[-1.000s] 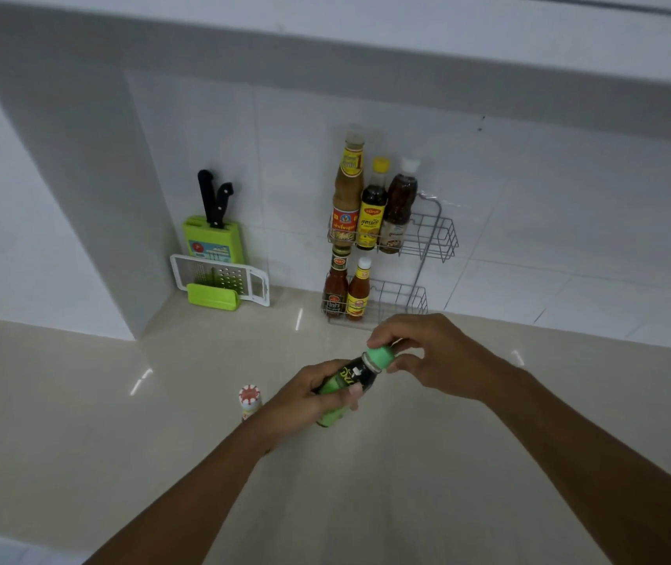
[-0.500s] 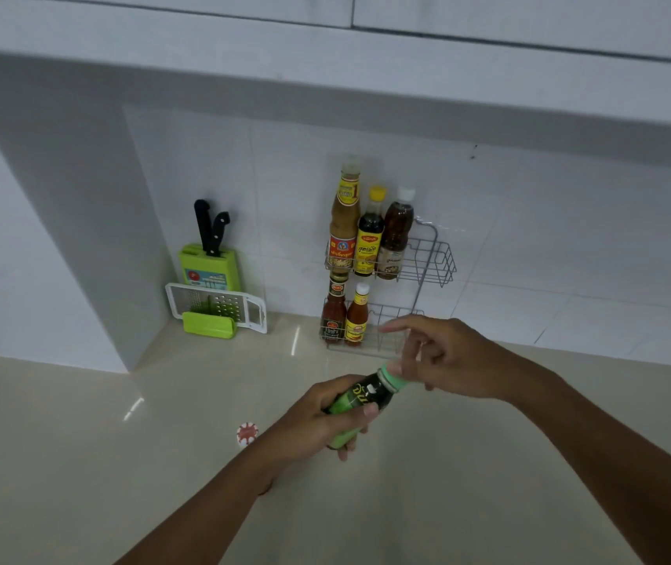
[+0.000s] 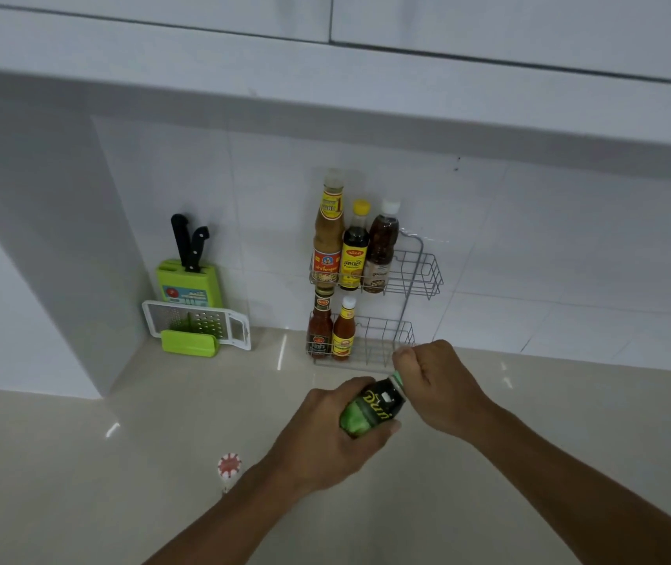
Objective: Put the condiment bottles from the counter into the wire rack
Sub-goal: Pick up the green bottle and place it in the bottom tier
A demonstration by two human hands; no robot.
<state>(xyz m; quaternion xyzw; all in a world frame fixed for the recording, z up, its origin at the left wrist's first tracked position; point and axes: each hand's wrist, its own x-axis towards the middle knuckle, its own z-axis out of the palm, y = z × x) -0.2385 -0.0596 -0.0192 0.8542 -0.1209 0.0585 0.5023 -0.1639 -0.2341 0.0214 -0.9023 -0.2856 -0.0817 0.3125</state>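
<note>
A green-and-black condiment bottle (image 3: 370,409) is held tilted above the counter, in front of the wire rack (image 3: 421,275). My left hand (image 3: 325,438) wraps its body. My right hand (image 3: 435,385) is closed over its green cap end. The rack's upper shelf holds three tall bottles (image 3: 352,246); its lower shelf holds two small red sauce bottles (image 3: 331,330) at the left, with bare wire to their right. A small bottle with a red-and-white cap (image 3: 229,468) stands on the counter beside my left forearm.
A green knife block (image 3: 188,281) with two black-handled knives and a white-and-green grater (image 3: 195,326) sit in the back left corner. A cabinet overhang (image 3: 325,83) runs above the tiled wall. The beige counter (image 3: 529,434) stretches right.
My right hand has closed around the bottle's cap, where before only its fingertips touched it. The bottle stays in my left hand. The view has tilted up slightly.
</note>
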